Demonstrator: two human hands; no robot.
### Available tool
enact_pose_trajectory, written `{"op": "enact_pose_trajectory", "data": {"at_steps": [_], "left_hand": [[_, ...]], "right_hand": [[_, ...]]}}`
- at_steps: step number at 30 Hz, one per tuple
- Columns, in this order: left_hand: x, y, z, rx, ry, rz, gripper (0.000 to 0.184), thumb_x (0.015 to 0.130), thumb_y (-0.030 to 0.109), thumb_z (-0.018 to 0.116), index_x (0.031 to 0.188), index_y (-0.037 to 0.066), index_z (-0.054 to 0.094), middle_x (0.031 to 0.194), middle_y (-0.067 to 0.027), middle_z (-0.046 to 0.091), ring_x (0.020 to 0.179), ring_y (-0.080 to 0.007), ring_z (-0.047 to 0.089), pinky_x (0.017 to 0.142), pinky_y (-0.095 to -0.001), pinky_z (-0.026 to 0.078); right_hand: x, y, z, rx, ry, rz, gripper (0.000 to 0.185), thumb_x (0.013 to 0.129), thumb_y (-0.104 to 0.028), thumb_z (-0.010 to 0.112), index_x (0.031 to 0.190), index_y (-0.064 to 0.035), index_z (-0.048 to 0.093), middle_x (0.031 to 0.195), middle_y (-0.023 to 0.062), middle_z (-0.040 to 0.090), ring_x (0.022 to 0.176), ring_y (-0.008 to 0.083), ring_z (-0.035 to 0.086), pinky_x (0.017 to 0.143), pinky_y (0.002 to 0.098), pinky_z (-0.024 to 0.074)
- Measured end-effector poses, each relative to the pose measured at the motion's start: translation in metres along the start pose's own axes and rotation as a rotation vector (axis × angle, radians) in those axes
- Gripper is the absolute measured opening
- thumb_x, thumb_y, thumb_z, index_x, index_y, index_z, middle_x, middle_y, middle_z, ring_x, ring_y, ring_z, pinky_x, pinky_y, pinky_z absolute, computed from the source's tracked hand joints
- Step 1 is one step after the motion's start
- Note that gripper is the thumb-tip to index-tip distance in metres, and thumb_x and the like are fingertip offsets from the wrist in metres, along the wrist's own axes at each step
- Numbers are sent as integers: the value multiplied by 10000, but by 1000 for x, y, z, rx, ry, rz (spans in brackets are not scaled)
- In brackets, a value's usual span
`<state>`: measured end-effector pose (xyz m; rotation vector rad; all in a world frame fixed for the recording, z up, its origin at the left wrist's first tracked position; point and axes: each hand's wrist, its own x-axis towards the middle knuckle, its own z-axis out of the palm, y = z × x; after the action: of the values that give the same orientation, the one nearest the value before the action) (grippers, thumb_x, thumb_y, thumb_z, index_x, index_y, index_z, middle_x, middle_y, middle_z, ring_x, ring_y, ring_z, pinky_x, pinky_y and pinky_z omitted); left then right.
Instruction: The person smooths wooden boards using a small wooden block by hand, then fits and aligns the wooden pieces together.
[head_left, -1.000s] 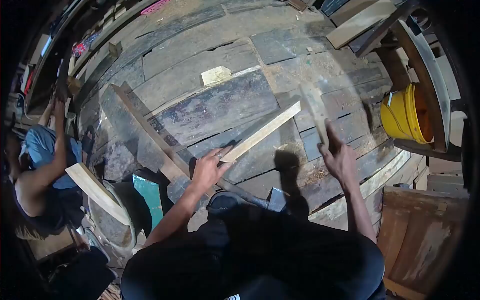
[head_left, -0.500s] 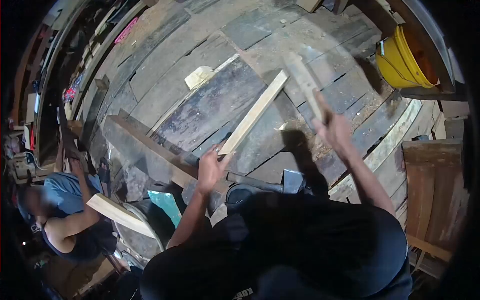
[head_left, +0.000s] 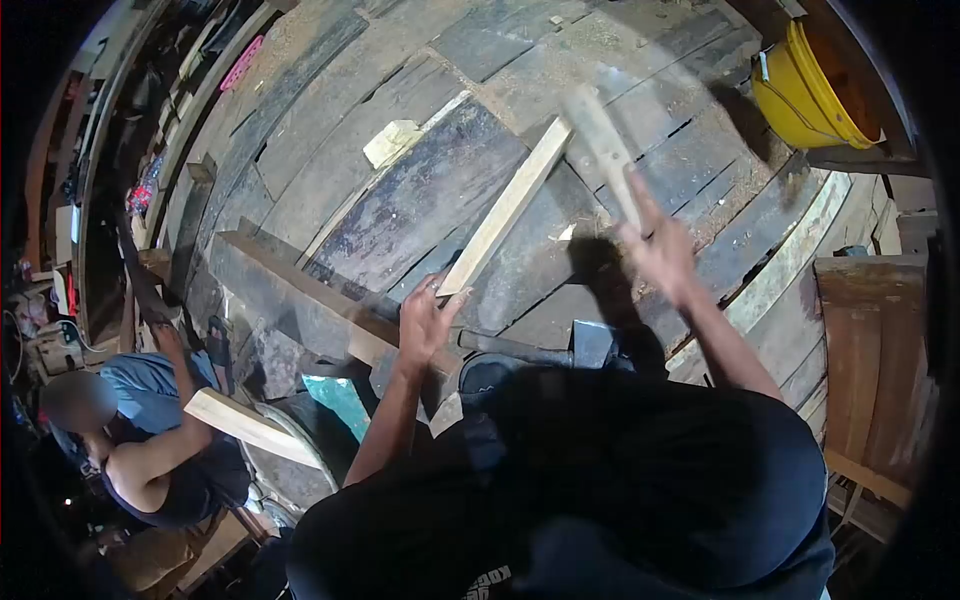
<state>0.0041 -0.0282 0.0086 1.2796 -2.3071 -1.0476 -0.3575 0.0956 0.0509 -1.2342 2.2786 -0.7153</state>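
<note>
My left hand [head_left: 428, 318] is closed around the near end of a pale wooden strip [head_left: 512, 208], which slants up and away to the right. In my right hand [head_left: 662, 255] is a machete [head_left: 606, 142], its broad blade smeared by motion. The blade points up and left, close beside the strip's far end; whether they touch I cannot tell. Near my feet lies an axe [head_left: 593, 345], its handle [head_left: 515, 348] pointing left. A dark wide board [head_left: 420, 200] lies on the floor beyond the strip.
A yellow bucket [head_left: 808, 95] stands at upper right. A pale wood block [head_left: 392, 143] rests beside the dark board. A thick beam [head_left: 300, 285] lies to the left. Another person [head_left: 150, 450] sits at lower left, near a pale plank [head_left: 250, 425]. Brown panels [head_left: 868, 360] are at right.
The view has shifted slightly. The machete in my right hand has stayed near the strip's far end, still blurred. My left hand keeps its hold on the wooden strip.
</note>
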Motion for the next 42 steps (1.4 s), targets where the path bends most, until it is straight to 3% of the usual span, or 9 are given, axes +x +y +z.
{"op": "enact_pose_trajectory", "data": {"at_steps": [5, 7, 13, 15, 20, 29, 34, 37, 42], "left_hand": [[-6, -21, 3, -104, -20, 36, 412, 928, 255, 819, 1252, 12, 747, 1130, -223, 752, 1058, -390, 741, 910, -419, 571], [-7, -23, 3, -210, -51, 49, 415, 925, 254, 820, 1254, 12, 745, 1140, -227, 751, 1077, -391, 735, 925, -416, 567], [-1, -11, 2, -4, 12, 46, 410, 923, 200, 814, 1280, 13, 737, 1179, -246, 747, 1093, -419, 721, 951, -450, 557], [-3, -9, 1, -25, -12, 5, 416, 925, 207, 814, 1282, 7, 734, 1181, -237, 751, 1096, -419, 721, 957, -452, 559], [-7, -35, 10, 1, -73, 16, 420, 931, 251, 807, 1282, 30, 740, 1149, -221, 746, 1071, -399, 727, 931, -435, 565], [-4, -17, 10, -59, -10, -30, 459, 945, 273, 805, 1311, 8, 724, 1135, -205, 742, 1035, -370, 739, 912, -416, 564], [-9, -22, 8, -90, -8, 16, 385, 937, 229, 795, 1235, -5, 727, 1182, -203, 747, 1080, -373, 732, 944, -416, 565], [-11, -20, 9, -44, -52, -38, 406, 936, 251, 762, 1272, 25, 723, 1207, -219, 738, 1081, -432, 714, 958, -459, 562], [-2, -9, -1, -13, -76, -68, 473, 946, 268, 787, 1353, 40, 704, 1211, -217, 725, 1044, -430, 711, 934, -442, 570]], "right_hand": [[-79, -22, 34, -204, -342, -635, 810, 893, -432, 755, 1636, -401, 432, 874, 216, 751, 684, 375, 746, 653, 493, 615], [-58, -19, 16, -389, -577, -491, 829, 884, -472, 747, 1640, -416, 412, 1024, 217, 761, 692, 369, 746, 644, 484, 617], [30, 22, -17, -46, 130, -19, 722, 940, -406, 703, 1621, -323, 482, 939, 264, 769, 829, 342, 796, 754, 449, 638], [7, 12, -7, -40, -123, 38, 791, 938, -421, 648, 1672, -363, 359, 891, 226, 764, 740, 391, 763, 732, 499, 638], [-68, -26, 11, -452, -513, -586, 827, 955, -473, 638, 1694, -418, 270, 798, 196, 736, 674, 373, 743, 642, 450, 628], [12, -4, -15, -46, -102, 138, 761, 941, -465, 678, 1643, -302, 434, 880, 259, 761, 744, 413, 762, 698, 500, 636], [-84, -32, 40, -242, -390, -579, 847, 931, -501, 712, 1680, -392, 330, 724, 162, 700, 590, 368, 692, 641, 521, 603], [-63, -29, 18, -391, -502, -496, 836, 931, -483, 709, 1674, -411, 331, 735, 170, 699, 626, 356, 711, 621, 523, 600], [16, 9, -6, -150, -127, -3, 791, 941, -445, 673, 1664, -316, 382, 801, 269, 741, 713, 439, 750, 659, 533, 617]]}}
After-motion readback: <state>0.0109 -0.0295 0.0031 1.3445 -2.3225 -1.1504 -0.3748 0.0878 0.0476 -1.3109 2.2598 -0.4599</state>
